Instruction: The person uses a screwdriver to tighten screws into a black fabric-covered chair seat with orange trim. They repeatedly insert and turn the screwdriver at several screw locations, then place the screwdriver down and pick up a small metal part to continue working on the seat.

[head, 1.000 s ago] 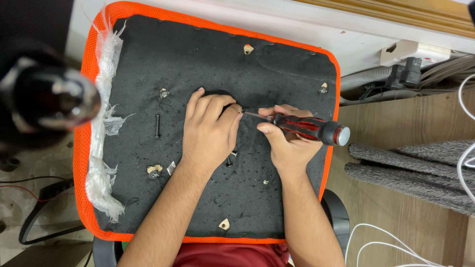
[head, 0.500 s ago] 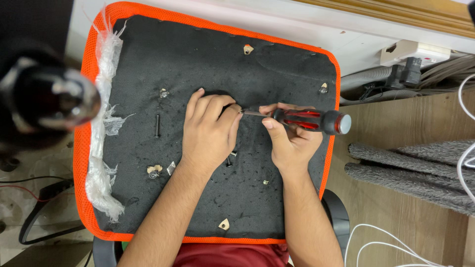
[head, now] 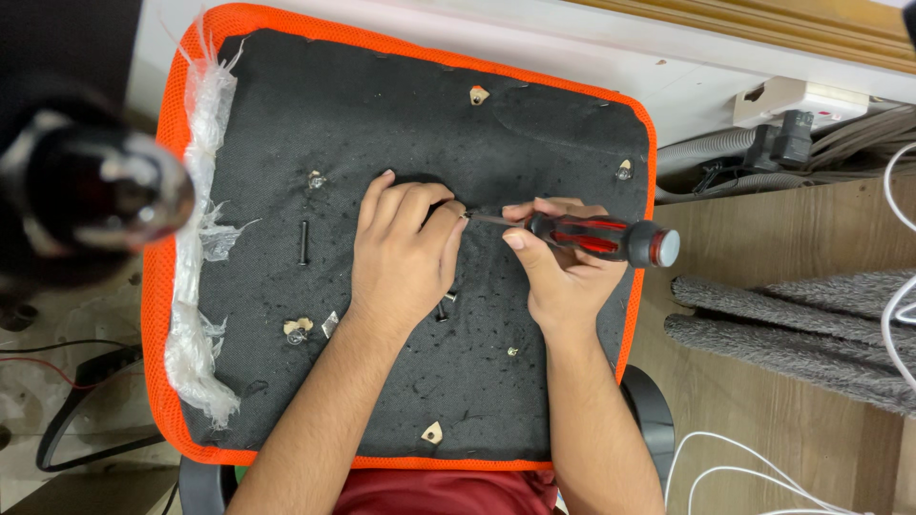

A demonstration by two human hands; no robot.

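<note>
An upturned chair seat [head: 401, 124], black felt underside with an orange mesh rim, lies in front of me. My left hand [head: 403, 253] rests flat on the felt near the middle, fingers curled over something small I cannot see. My right hand [head: 558, 267] grips a red-and-black screwdriver [head: 601, 238]. Its metal tip points left and meets the fingertips of my left hand. A loose black bolt [head: 303, 243] lies on the felt to the left of my left hand, apart from it.
Torn clear plastic wrap [head: 196, 286] clings to the seat's left rim. A blurred dark round object [head: 91, 186] looms at the left. Grey carpet pieces [head: 792, 324], white cables [head: 763, 477] and a power strip with plugs [head: 782, 119] lie on the wooden floor at right.
The screwdriver handle has shifted slightly in my right hand, tilting up then back down, as if being turned. My left hand has stayed in place.
</note>
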